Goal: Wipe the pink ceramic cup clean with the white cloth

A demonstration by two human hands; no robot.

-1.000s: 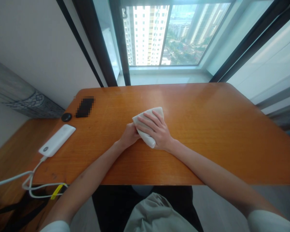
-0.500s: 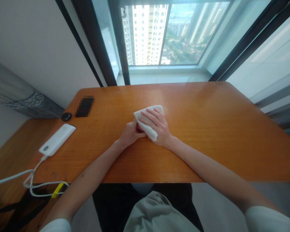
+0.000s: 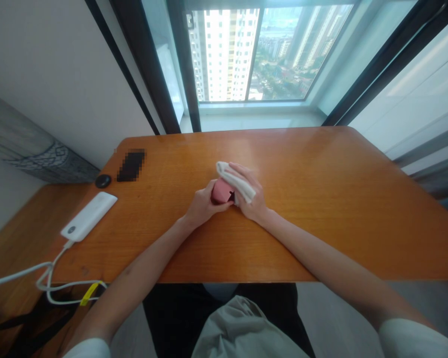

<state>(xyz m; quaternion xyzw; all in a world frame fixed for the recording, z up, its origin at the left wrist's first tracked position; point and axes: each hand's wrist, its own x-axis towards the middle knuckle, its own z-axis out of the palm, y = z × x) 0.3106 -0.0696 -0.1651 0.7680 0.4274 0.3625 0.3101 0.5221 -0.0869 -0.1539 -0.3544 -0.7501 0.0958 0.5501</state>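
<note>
Brown wood is the material of the table (image 3: 321, 199), which is the largest thing and stands before a window (image 3: 261, 54) with tall buildings outside. At the left side of the view, a grey curtain (image 3: 48, 154) with a patterned band hangs by the wall. On the left part of the table lies a white power bank (image 3: 89, 216), and a white cable (image 3: 48, 288) goes from its near end, with a yellow tag (image 3: 89, 293) close to the table edge. Beyond the power bank is a dark flat thing (image 3: 130, 166), whose details are blurred, and beside it is a small black round thing (image 3: 103, 181). Near the middle of the table, the two hands are close together. The right hand (image 3: 256, 201) is closed around a folded white cloth (image 3: 237, 181), which is against the right side of a small pink thing (image 3: 221, 191). The left hand (image 3: 205, 205) grasps this pink thing, with the thumb along its near side. The pink thing has a dark part at its right end, but it is partly covered, so I cannot tell its full shape.
</note>
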